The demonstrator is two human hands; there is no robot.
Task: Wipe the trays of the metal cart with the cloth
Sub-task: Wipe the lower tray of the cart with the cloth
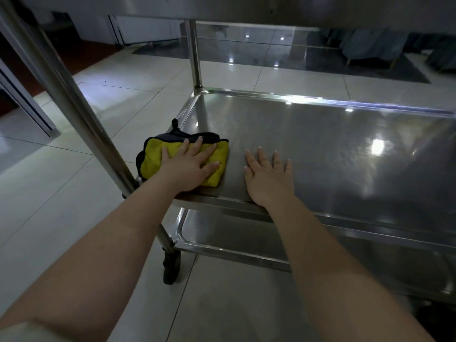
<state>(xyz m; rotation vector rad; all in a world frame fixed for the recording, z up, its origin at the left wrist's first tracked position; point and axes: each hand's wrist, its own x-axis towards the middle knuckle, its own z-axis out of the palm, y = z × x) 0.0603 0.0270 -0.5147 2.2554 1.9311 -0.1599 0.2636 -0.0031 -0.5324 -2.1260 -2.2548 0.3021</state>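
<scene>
the middle tray [320, 144] is being wiped: the cloth [153, 161] is pressed flat-fingered at its near left corner by the left hand [190, 169]; the right hand [269, 178] rests open, empty; a sweep toward the right edge is likely called for next.

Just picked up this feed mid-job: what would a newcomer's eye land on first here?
The yellow cloth with black edging stands out at the near left corner of the middle tray, with the left hand pressed flat on it. The right hand lies flat on bare metal just beside it. Bright light reflections gleam on the tray's right part.
</scene>
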